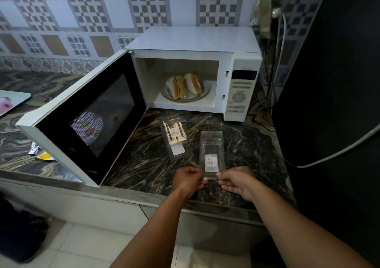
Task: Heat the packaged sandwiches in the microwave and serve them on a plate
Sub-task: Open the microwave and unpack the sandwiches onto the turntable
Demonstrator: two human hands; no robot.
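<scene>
A white microwave (238,62) stands on the dark marble counter with its door (86,115) swung wide open to the left. Inside, two unwrapped sandwiches (184,86) sit on the glass turntable (205,92). In front of it lies a packaged sandwich (174,133) in clear plastic with a white label. To its right lies a clear, seemingly empty plastic package (211,150). My left hand (188,180) and my right hand (236,180) pinch that package's near edge from either side.
A black fridge (329,82) with a grey cable fills the right side. A plate (44,156) with a wrapper peeks out under the door at the left. A pale mat (12,101) lies further left. The counter edge (144,197) runs just below my hands.
</scene>
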